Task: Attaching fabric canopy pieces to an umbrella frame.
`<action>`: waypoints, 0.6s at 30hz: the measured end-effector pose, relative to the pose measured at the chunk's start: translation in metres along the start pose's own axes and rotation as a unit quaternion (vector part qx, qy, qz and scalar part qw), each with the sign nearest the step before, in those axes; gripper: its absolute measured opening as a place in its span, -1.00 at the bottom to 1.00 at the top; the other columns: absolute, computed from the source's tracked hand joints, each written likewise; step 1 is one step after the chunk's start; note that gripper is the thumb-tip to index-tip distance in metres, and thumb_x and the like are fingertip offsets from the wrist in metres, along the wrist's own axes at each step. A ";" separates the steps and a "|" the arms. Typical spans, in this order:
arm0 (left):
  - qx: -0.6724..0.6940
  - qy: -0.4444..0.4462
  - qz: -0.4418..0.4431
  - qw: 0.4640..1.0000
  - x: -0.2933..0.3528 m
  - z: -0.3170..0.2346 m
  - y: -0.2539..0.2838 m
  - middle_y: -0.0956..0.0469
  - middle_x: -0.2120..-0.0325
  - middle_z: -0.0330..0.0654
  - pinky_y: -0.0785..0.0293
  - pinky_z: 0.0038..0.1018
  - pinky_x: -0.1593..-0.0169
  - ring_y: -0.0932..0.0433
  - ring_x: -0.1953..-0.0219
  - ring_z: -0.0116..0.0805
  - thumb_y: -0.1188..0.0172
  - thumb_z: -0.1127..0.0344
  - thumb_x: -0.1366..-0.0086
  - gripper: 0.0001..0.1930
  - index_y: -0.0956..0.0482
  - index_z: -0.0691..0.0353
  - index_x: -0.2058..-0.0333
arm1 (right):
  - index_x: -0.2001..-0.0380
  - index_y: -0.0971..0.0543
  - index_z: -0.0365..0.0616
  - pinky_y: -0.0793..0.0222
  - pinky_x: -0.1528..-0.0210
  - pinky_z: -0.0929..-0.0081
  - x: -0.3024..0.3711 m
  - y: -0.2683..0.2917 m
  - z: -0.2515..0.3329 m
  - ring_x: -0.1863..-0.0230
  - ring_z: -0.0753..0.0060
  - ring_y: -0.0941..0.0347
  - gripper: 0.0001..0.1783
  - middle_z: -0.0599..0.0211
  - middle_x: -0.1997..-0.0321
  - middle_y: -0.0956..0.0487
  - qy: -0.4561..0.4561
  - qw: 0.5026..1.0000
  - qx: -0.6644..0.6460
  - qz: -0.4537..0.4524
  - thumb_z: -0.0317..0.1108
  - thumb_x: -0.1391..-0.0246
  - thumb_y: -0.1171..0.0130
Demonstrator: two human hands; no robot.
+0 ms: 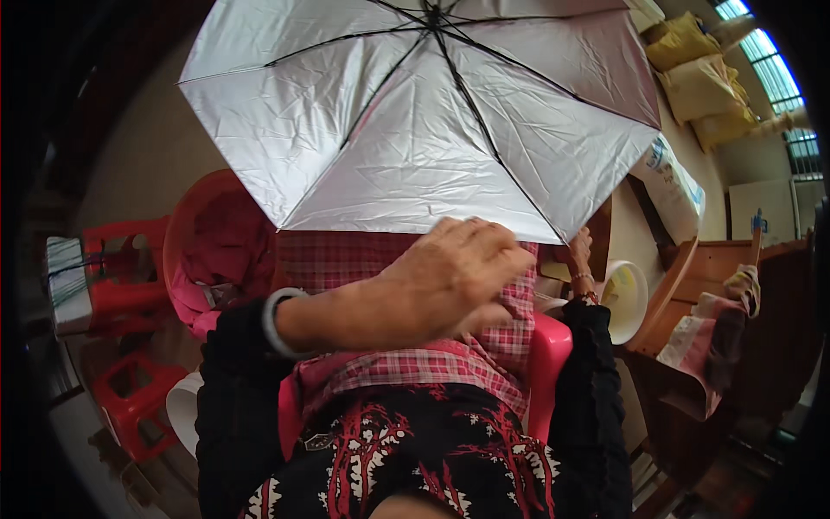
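Observation:
An opened umbrella (415, 164) with a silver inner lining and dark ribs spreads in front of me, its inside facing me. My left hand (445, 281) is over my lap, just below the umbrella's near edge. Its fingers are curled and slightly blurred, and what they hold, if anything, is hidden. At the umbrella's near right corner, my right hand (581, 253) has its fingers closed at a rib tip, partly hidden. A pink checked cloth (346, 259) lies over my lap beneath the umbrella.
Red plastic stools (130, 398) stand at left, beside a red basin (186, 216) of red and pink cloth. A white bucket (627, 298) and a wooden piece of furniture (674, 294) with cloths on it are at right. Yellowish sacks (700, 82) lie at the far right.

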State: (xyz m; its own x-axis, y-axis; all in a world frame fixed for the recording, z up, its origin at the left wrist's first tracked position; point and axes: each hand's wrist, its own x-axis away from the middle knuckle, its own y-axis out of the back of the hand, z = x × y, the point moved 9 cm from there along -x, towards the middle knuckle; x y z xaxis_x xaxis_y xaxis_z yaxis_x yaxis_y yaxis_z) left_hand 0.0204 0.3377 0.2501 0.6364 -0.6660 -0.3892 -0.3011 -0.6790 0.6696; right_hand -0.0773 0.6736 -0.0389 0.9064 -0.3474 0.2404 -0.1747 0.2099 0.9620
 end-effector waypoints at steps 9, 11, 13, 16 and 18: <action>-0.215 0.107 -0.001 0.971 0.044 0.095 -0.032 -0.41 0.52 -0.08 -0.39 -0.36 0.33 -0.46 0.42 -0.23 -0.11 0.35 0.03 -0.86 -0.39 0.26 0.49 | 0.34 -0.47 -0.37 -0.32 0.55 0.41 -0.043 0.126 -0.021 0.60 0.37 -0.36 -0.69 0.27 0.58 -0.48 0.049 0.900 -0.346 -0.260 -0.31 0.08 -0.02; -0.076 0.063 0.000 0.995 0.042 0.094 -0.028 -0.42 0.56 -0.05 -0.39 -0.35 0.37 -0.47 0.47 -0.21 -0.10 0.37 0.02 -0.88 -0.41 0.28 0.50 | 0.36 -0.48 -0.33 -0.30 0.56 0.48 -0.043 0.193 0.002 0.59 0.48 -0.34 -0.73 0.31 0.55 -0.47 0.100 0.876 -0.326 -0.342 -0.32 0.07 0.00; -0.014 0.052 0.000 0.999 0.045 0.095 -0.020 -0.42 0.58 -0.03 -0.39 -0.35 0.39 -0.47 0.50 -0.20 -0.10 0.37 0.02 -0.89 -0.42 0.29 0.51 | 0.33 -0.48 -0.31 -0.31 0.50 0.51 -0.011 0.261 0.081 0.56 0.49 -0.35 -0.72 0.31 0.50 -0.48 0.154 0.850 -0.331 -0.379 -0.30 0.06 -0.01; 0.213 0.152 0.155 0.953 0.044 0.100 -0.041 -0.46 0.58 -0.03 -0.37 -0.38 0.39 -0.48 0.48 -0.17 -0.08 0.39 0.00 -0.90 -0.45 0.29 0.49 | 0.29 -0.47 -0.29 -0.33 0.30 0.43 0.007 0.325 0.180 0.39 0.30 -0.45 -0.66 0.18 0.40 -0.53 0.254 0.852 -0.217 -0.403 -0.23 0.06 -0.05; 0.219 0.164 0.172 0.946 0.047 0.110 -0.039 -0.47 0.58 -0.03 -0.37 -0.39 0.39 -0.49 0.48 -0.18 -0.08 0.39 0.00 -0.90 -0.46 0.30 0.50 | 0.25 -0.46 -0.30 -0.32 0.20 0.33 0.001 0.318 0.260 0.23 0.12 -0.45 -0.60 0.07 0.33 -0.53 0.237 0.917 -0.036 -0.318 -0.18 0.06 -0.06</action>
State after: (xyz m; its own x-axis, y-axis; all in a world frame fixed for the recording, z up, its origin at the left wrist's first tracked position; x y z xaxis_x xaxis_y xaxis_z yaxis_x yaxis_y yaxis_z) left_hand -0.0165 0.2993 0.1356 0.6113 -0.7883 0.0700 -0.7505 -0.5493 0.3674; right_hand -0.2321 0.5019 0.3010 0.8843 0.0112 -0.4668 0.4585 0.1687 0.8725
